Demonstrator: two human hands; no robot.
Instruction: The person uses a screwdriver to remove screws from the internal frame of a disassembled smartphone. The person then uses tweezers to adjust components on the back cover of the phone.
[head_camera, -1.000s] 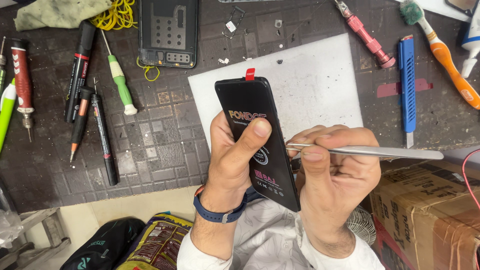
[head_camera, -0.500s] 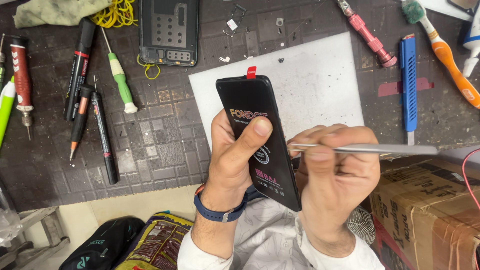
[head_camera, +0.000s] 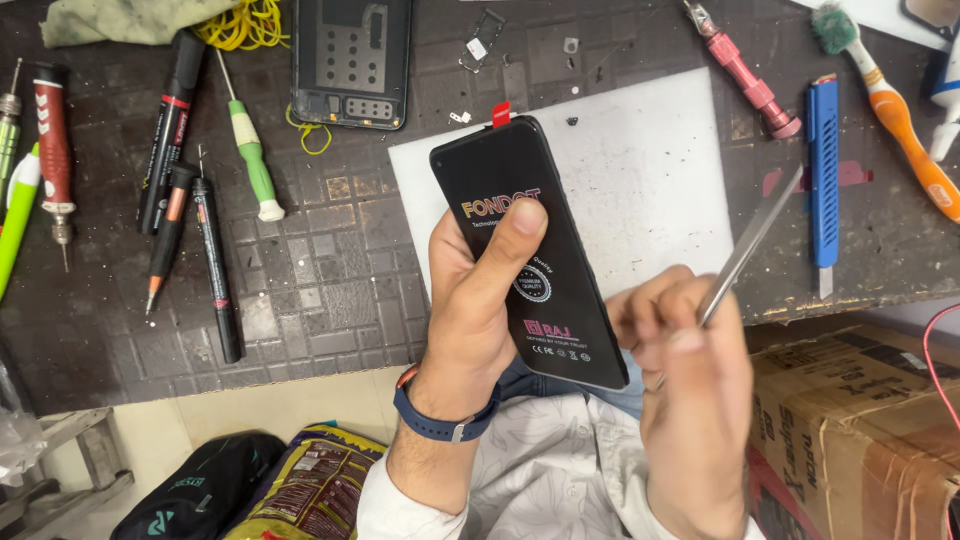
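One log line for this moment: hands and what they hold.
left hand: grips black phone screen | right hand: holds metal tweezers, tips off screen

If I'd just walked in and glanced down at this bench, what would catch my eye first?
Most likely the black phone screen panel with a small red tab at its top, held upright in the middle by the left hand. Just right of it, the right hand grips metal tweezers angled up over a white sheet. Behind, an opened phone body lies at the top of the dark mat.
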